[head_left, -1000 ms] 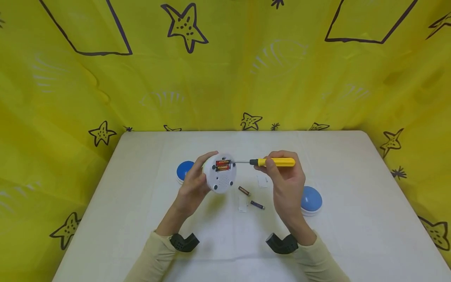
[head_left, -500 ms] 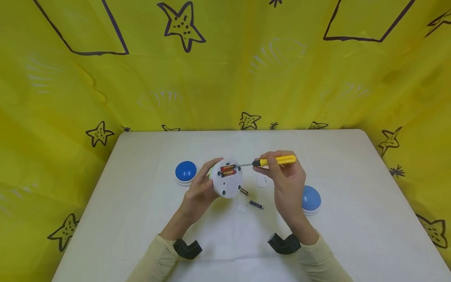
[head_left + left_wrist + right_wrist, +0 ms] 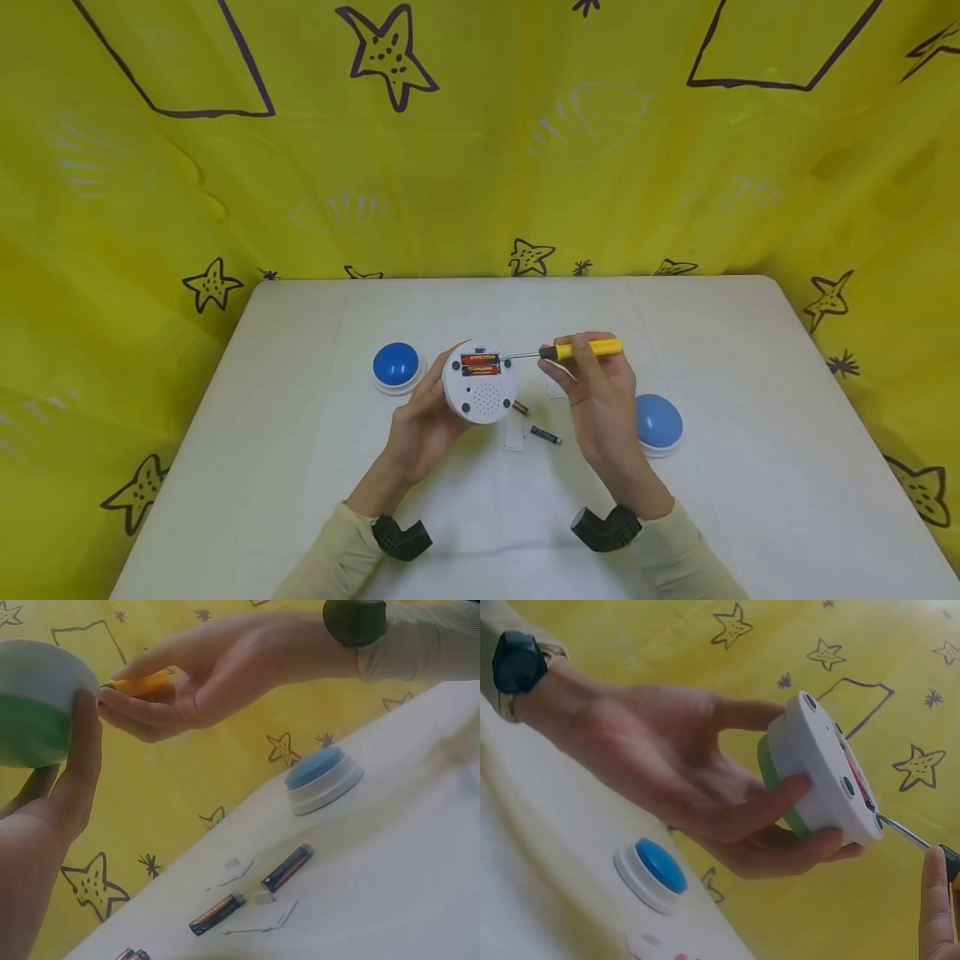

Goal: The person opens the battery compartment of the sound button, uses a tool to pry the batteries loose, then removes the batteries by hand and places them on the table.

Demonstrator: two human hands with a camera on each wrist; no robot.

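My left hand (image 3: 423,429) grips a round white push-button device (image 3: 483,400) with a green dome (image 3: 34,731), its underside turned toward the head camera. Two red-and-black batteries (image 3: 480,365) sit side by side in the uncovered compartment on that underside. A screwdriver with a yellow handle (image 3: 592,348) is pinched between the thumb and fingers of my right hand (image 3: 603,408). Its metal shaft (image 3: 904,830) points left, and the tip is right at the edge of the compartment, by the batteries' end.
A blue-topped button (image 3: 396,364) stands left of the hands, another light-blue button (image 3: 659,421) beside the right wrist. Between them lie loose batteries (image 3: 546,435) and small white covers (image 3: 514,437). A yellow patterned curtain (image 3: 465,167) hangs behind the white table (image 3: 300,400).
The left hand has brought the device slightly right and down and turned its underside more squarely to the head camera. The screwdriver remains at the compartment, its handle a little lower and further left.
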